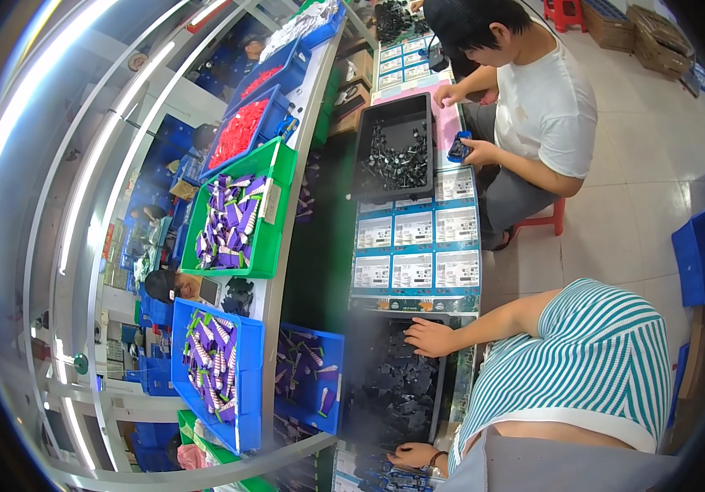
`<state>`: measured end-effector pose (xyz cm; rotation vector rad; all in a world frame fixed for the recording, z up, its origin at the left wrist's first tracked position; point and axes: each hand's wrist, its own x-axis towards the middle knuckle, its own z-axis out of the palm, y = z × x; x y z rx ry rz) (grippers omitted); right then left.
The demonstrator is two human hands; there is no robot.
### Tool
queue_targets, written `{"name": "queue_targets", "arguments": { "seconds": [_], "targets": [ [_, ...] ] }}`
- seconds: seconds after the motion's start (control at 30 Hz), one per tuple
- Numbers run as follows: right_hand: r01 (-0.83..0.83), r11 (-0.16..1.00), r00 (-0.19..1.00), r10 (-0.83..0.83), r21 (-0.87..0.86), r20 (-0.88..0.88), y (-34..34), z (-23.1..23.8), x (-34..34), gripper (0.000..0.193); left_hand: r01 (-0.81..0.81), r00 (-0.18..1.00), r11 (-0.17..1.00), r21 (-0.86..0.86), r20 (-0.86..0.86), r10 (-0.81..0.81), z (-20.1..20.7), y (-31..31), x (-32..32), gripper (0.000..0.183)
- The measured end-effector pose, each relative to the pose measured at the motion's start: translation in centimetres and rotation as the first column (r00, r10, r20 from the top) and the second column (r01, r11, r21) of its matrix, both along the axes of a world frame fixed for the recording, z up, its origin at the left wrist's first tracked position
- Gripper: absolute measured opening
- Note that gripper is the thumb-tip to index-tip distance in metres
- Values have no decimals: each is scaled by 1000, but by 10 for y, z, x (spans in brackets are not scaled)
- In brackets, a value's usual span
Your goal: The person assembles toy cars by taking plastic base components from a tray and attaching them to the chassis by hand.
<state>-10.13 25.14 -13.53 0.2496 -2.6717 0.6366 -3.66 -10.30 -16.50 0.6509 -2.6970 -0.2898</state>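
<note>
My right hand [432, 337] lies over the upper part of a black tray [442, 371], its fingers spread above small dark plastic parts [397, 381]. Nothing shows in its grip. By the tray's lower end is my left hand [412, 456], with a dark band on the wrist. Its fingers curl down toward black and bluish parts [381, 476]; whatever they pinch is hidden. Both arms come in from the lower right, beside my green-and-white striped shirt [565, 369].
A co-worker [545, 107] in white sits farther up the bench, holding a blue object [460, 148] beside another black tray [362, 156]. Printed boxes [414, 250] stand between the trays. Purple parts fill a green bin [273, 246] and a blue bin [247, 385] on the left rack.
</note>
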Motion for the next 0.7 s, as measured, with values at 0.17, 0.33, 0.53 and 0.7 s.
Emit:
{"name": "queue_targets", "arguments": {
  "seconds": [0.17,0.33,0.53,0.7],
  "targets": [
    [-1,1000,1000,1,5,29,-2,-2,-1,42,29,977,989,-142,-206,-58,-42,-37,0,28],
    [9,1000,1000,-9,-5,-11,2,-8,-7,46,109,983,993,-33,-148,-113,-3,-2,0,29],
    [-11,999,999,9,-37,-49,-1,-9,-11,44,102,979,991,-90,-169,-116,2,-2,2,25],
    [-68,985,997,60,-160,-52,0,-2,-10,42,81,987,996,-42,-137,-86,-1,-9,5,25]
  ]
}}
